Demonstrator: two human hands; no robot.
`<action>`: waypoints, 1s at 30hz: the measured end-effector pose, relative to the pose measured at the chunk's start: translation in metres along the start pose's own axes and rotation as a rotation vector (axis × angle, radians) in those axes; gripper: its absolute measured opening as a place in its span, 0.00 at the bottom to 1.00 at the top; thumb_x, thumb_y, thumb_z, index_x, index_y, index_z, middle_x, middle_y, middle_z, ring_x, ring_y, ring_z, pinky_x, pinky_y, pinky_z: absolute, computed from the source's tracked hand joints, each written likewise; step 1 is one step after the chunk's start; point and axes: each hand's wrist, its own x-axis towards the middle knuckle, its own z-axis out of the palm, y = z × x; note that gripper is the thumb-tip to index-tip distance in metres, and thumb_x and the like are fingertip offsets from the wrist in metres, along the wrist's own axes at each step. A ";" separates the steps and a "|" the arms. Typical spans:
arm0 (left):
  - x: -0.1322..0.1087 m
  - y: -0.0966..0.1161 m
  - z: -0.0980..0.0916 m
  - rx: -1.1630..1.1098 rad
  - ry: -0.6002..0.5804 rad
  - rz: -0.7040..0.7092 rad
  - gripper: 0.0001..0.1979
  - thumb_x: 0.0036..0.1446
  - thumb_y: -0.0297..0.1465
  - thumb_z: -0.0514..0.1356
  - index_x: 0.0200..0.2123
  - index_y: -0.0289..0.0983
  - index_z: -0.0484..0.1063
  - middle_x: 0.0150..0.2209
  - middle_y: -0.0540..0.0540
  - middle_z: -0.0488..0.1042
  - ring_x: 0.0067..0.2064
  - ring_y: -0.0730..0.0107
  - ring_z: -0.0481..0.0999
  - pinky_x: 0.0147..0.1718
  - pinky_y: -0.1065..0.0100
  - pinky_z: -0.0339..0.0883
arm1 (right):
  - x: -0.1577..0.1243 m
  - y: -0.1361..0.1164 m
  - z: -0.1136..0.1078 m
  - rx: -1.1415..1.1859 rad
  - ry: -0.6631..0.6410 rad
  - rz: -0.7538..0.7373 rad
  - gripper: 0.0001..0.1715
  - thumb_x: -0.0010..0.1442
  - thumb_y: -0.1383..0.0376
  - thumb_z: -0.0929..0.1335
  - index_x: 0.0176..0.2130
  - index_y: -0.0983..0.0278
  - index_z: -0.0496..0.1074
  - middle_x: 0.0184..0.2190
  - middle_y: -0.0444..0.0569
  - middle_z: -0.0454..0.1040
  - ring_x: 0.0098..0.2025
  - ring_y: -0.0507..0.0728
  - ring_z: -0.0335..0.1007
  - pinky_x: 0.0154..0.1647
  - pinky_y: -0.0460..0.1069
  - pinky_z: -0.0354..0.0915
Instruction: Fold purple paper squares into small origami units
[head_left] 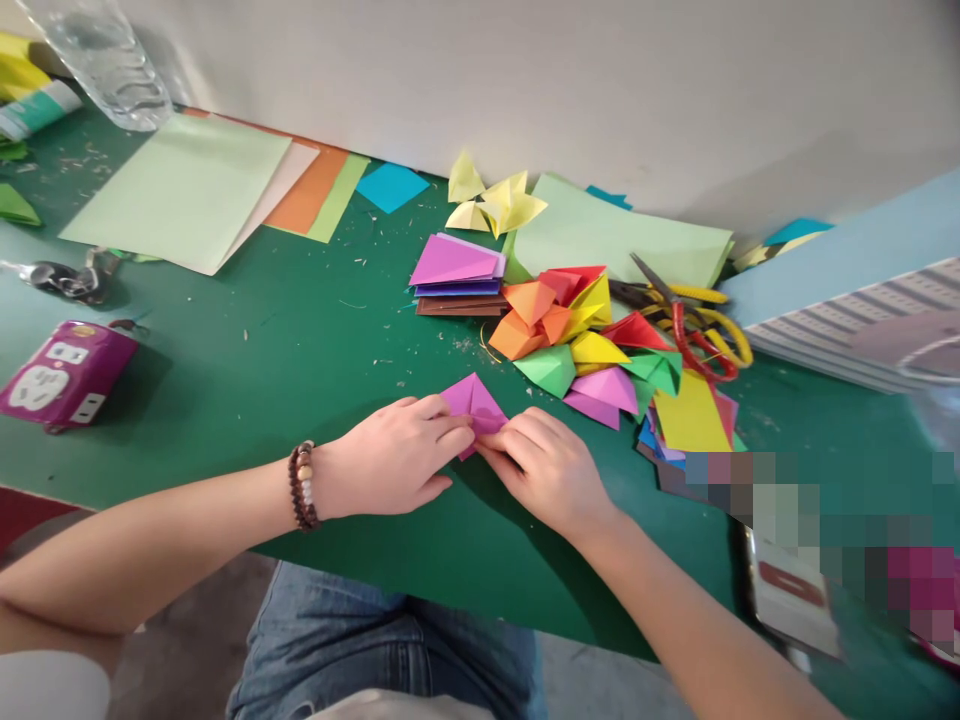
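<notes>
Both hands clamped on a folded magenta paper (474, 405), right at mid-worktop (300, 390), near the front edge!

Left hand (390, 455), beaded bracelet (303, 485) on the wrist, and right hand (544, 470) gripping the paper from either side, fingers meeting over it. Just beside them, toward the right edge, a colourful heap of folded origami pieces (559, 340); beyond it, yellow-and-red-handled scissors (694, 345). Along the back edge, a stack of purple and brown folded papers (457, 275). Back-left corner, pale green sheets (176, 190); left edge, a magenta power strip (67, 375).
</notes>
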 end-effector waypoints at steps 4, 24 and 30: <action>0.002 0.002 -0.002 -0.023 -0.021 -0.027 0.16 0.59 0.33 0.58 0.49 0.33 0.66 0.51 0.40 0.71 0.53 0.58 0.67 0.49 0.60 0.65 | 0.002 -0.006 0.002 -0.022 -0.007 -0.048 0.14 0.65 0.67 0.63 0.29 0.62 0.72 0.25 0.47 0.71 0.31 0.55 0.63 0.34 0.50 0.61; -0.008 -0.002 -0.006 0.007 -0.017 0.022 0.21 0.58 0.42 0.60 0.54 0.45 0.70 0.60 0.44 0.65 0.56 0.53 0.62 0.50 0.54 0.64 | -0.007 0.026 -0.012 0.622 0.265 0.684 0.12 0.58 0.59 0.69 0.41 0.61 0.71 0.34 0.51 0.80 0.38 0.59 0.77 0.36 0.53 0.71; -0.002 0.028 0.009 0.122 -0.024 -0.129 0.34 0.57 0.53 0.56 0.59 0.37 0.65 0.61 0.35 0.62 0.57 0.50 0.64 0.50 0.54 0.65 | -0.001 0.015 -0.010 0.703 0.067 0.658 0.07 0.58 0.61 0.69 0.37 0.61 0.70 0.33 0.48 0.80 0.37 0.58 0.78 0.36 0.51 0.71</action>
